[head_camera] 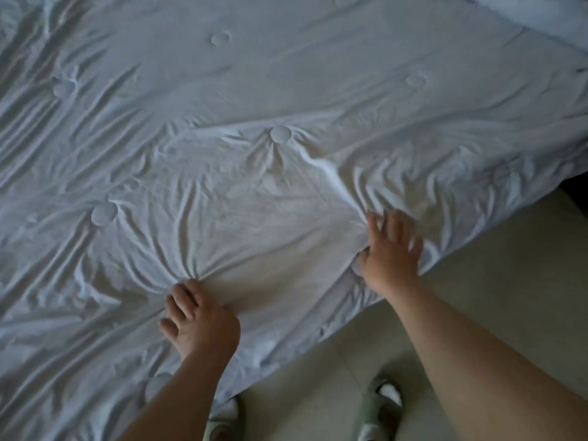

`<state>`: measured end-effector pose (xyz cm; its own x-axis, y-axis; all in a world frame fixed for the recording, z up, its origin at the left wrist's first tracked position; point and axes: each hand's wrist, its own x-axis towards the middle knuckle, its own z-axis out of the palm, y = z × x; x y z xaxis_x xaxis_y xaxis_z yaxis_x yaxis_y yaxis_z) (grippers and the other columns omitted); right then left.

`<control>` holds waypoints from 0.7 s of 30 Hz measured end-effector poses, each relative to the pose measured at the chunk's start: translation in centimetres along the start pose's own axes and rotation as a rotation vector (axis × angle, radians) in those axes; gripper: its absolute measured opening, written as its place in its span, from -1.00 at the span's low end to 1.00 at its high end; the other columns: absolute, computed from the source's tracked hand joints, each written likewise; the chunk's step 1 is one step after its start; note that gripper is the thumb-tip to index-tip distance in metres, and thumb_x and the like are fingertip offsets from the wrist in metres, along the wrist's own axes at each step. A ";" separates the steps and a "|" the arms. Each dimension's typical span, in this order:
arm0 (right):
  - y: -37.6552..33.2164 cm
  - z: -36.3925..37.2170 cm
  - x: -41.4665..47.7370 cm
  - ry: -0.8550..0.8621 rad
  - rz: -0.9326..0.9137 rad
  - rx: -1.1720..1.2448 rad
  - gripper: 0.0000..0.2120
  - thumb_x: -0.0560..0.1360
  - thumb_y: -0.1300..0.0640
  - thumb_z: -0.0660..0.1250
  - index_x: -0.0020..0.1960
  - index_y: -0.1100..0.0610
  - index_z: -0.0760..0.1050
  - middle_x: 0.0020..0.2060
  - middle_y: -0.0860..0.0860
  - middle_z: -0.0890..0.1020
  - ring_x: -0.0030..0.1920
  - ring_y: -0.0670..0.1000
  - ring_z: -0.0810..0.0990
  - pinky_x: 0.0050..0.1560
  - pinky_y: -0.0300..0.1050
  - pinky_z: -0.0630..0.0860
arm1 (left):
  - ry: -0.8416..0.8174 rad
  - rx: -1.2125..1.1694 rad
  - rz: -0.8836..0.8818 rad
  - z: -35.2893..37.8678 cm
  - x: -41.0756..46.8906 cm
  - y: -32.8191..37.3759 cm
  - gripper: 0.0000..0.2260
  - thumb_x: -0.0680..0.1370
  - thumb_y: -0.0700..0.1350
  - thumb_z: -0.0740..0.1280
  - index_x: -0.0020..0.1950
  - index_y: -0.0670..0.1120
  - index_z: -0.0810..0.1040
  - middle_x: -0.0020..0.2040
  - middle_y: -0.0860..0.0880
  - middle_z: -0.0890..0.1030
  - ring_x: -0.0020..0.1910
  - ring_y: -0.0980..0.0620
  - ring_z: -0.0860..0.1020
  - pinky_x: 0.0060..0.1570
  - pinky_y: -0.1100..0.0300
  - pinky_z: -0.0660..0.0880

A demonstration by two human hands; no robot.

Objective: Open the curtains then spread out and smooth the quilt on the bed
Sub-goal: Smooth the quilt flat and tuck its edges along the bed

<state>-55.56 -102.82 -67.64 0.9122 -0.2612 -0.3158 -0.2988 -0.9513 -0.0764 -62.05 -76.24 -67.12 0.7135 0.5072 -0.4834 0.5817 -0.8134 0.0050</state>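
Note:
A white tufted quilt [254,100] covers the bed and fills most of the view, creased in many places. My left hand [200,319] lies palm down on it near the bed's near edge, fingers apart, with folds fanning out from the fingertips. My right hand [393,249] rests flat at the quilt's hanging edge, fingers spread, cloth bunched just beyond them. Neither hand grips the fabric. No curtains are in view.
Pale tiled floor [477,297] runs along the bed's right side. My two feet in green slippers [383,405] stand close to the bed edge. Another white bedding piece [547,17] lies at the top right corner.

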 end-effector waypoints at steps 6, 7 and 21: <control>4.7 -0.4 2.5 -0.190 -0.608 -0.098 -0.37 0.53 0.05 0.19 0.53 -0.16 0.01 0.56 -0.05 -0.10 0.55 0.02 -0.14 0.45 0.31 -0.07 | -0.109 -0.038 0.199 2.2 -4.9 14.4 -0.29 0.53 0.15 0.19 0.54 0.20 -0.20 0.57 -0.03 -0.23 0.54 -0.09 -0.22 0.46 -0.20 -0.10; 6.7 -0.9 3.6 -0.187 -0.554 -0.115 -0.35 0.52 0.07 0.20 0.53 -0.16 0.01 0.56 -0.07 -0.08 0.55 0.01 -0.13 0.43 0.34 -0.05 | -0.132 -0.017 0.233 2.4 -5.4 16.4 -0.29 0.52 0.16 0.20 0.53 0.22 -0.17 0.57 -0.03 -0.22 0.54 -0.09 -0.20 0.46 -0.20 -0.06; 20.3 -8.0 13.5 -0.096 -0.399 0.050 -0.47 0.60 0.10 0.14 0.53 -0.03 0.08 0.55 0.10 -0.01 0.50 0.20 0.11 0.41 0.12 0.20 | -0.118 -0.075 0.202 1.2 -7.0 31.1 -0.40 0.48 0.04 0.30 0.46 -0.11 0.21 0.40 -0.14 0.24 0.38 -0.17 0.27 0.34 -0.05 0.28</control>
<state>-47.03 -127.01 -65.86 0.9297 0.1450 -0.3387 0.0573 -0.9650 -0.2558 -49.45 -105.43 -64.58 0.7699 0.2961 -0.5653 0.4626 -0.8692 0.1749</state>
